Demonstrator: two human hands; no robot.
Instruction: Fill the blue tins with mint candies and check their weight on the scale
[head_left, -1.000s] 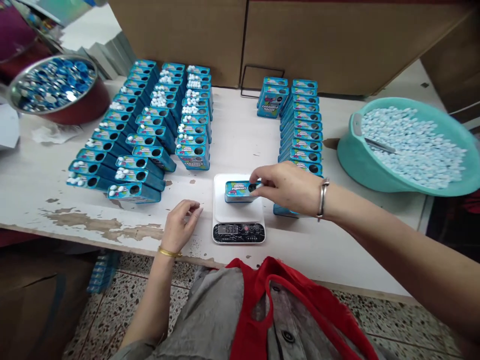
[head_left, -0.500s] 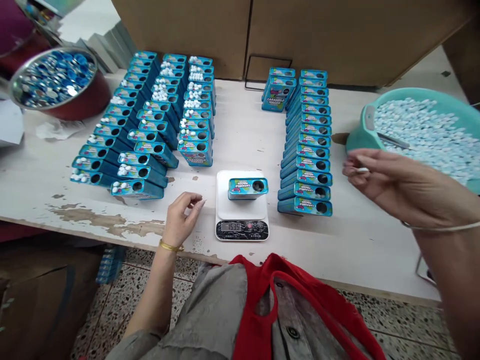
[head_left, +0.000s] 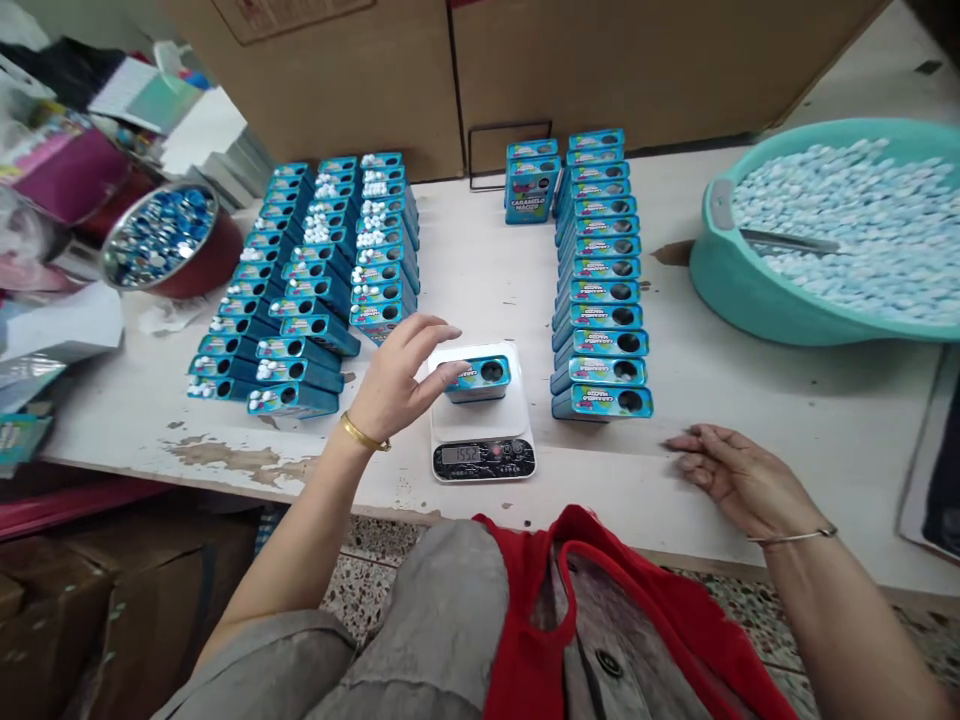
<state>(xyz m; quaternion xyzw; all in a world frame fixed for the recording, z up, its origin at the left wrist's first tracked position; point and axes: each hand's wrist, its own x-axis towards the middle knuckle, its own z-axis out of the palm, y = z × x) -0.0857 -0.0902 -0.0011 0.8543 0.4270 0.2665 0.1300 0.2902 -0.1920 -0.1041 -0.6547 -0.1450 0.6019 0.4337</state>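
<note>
A blue candy tin [head_left: 478, 376] with a round hole in its top lies on the white kitchen scale [head_left: 482, 428], whose display seems to read 1552. At the tin's left end is my left hand [head_left: 397, 385], thumb and fingers apart, the thumb over the end of its top. Whether the thumb presses on it I cannot tell. My right hand [head_left: 739, 478] is low over the table, right of the scale, its fingers loosely bent and nothing visible in them. Beyond it stands a turquoise basin [head_left: 739, 300] full of pale blue and white candies [head_left: 862, 290], with metal tweezers [head_left: 791, 241] on them.
Rows of blue tins [head_left: 296, 345], many with white candies on top, stand to the left. Another row of tins [head_left: 604, 345] runs right of the scale. A metal bowl [head_left: 214, 245] holds blue and silver lids. Cardboard boxes [head_left: 637, 70] line the back.
My left hand has moved from the table to the tin on the scale. My right hand has come away from the basin; the white candy it held is no longer visible. The display reading rose.
</note>
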